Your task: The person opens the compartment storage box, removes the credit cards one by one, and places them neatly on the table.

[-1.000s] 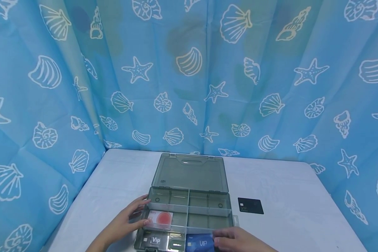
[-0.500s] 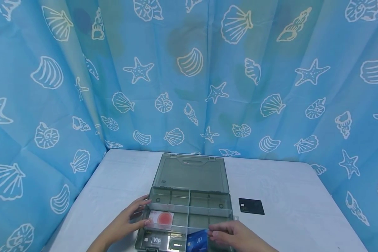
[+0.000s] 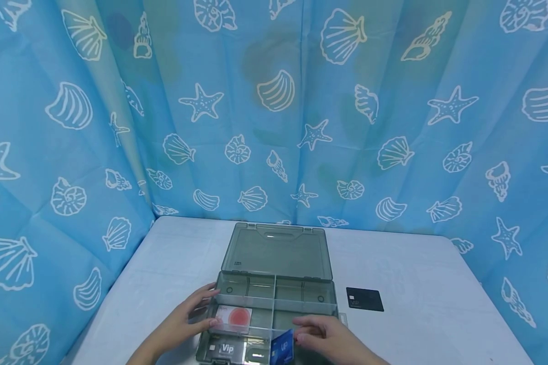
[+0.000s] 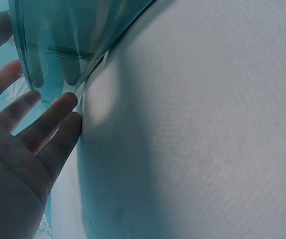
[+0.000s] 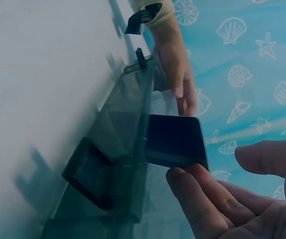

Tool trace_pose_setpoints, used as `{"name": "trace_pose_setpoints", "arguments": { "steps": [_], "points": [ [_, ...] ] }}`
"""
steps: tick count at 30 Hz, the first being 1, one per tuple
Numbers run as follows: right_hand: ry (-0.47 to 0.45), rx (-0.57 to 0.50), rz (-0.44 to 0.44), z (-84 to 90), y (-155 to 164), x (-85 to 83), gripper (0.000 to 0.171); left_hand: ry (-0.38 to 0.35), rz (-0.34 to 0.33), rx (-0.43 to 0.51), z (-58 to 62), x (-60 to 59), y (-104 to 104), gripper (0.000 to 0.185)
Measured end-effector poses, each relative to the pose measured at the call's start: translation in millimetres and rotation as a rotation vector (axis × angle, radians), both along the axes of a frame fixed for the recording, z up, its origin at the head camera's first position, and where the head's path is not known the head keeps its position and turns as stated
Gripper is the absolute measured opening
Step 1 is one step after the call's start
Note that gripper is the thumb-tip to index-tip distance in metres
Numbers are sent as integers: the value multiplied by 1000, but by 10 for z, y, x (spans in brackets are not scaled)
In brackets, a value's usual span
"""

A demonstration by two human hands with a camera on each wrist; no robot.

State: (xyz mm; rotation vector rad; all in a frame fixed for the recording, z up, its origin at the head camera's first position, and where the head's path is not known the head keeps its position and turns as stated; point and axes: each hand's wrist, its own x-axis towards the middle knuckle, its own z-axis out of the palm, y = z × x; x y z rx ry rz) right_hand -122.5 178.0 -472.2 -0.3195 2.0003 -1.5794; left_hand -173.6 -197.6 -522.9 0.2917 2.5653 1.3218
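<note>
A translucent grey-green compartment box [image 3: 286,320] lies with its lid folded back. My left hand [image 3: 186,315] rests against its left side, thumb at the rim and fingers spread; in the left wrist view the fingertips touch the wall. A blue VIP card [image 3: 281,349] stands tilted in the front right compartment, its right edge raised. My right hand [image 3: 326,338] is over that compartment. The right wrist view shows its fingertips [image 5: 177,175] touching the card's edge, with the thumb apart from it. A white card with a red circle [image 3: 239,318] lies in the middle left compartment.
A dark grey Vip card [image 3: 227,348] lies in the front left compartment. On the white table [image 3: 420,284], right of the box, is a black VIP card [image 3: 364,299]. A blue shell-patterned curtain [image 3: 274,126] hangs behind the table.
The blue card has gone from lying nearly flat to standing tilted, its right edge lifting leftward. My right hand has shifted left and away from me with it. The left hand stays put.
</note>
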Motion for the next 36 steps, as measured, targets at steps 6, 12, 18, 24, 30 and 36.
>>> {"name": "trace_pose_setpoints", "arguments": {
  "steps": [6,12,18,24,30,36],
  "points": [
    [7,19,14,-59,-109,-12,44,12,-15,5,-1,-5,-7,68],
    [46,51,16,-126,-201,2,37,12,-19,8,-8,-5,-11,67],
    [25,85,-6,-116,-245,14,35,9,-12,1,-5,-6,-6,68],
    [1,69,-12,-92,-248,28,35,1,-5,-6,-3,-8,-9,68],
    [-23,26,-10,-94,-235,35,35,-6,-2,-6,-8,-3,-13,68],
    [-45,5,-1,-47,-176,19,37,-12,1,-2,6,1,-6,68]
  ]
}}
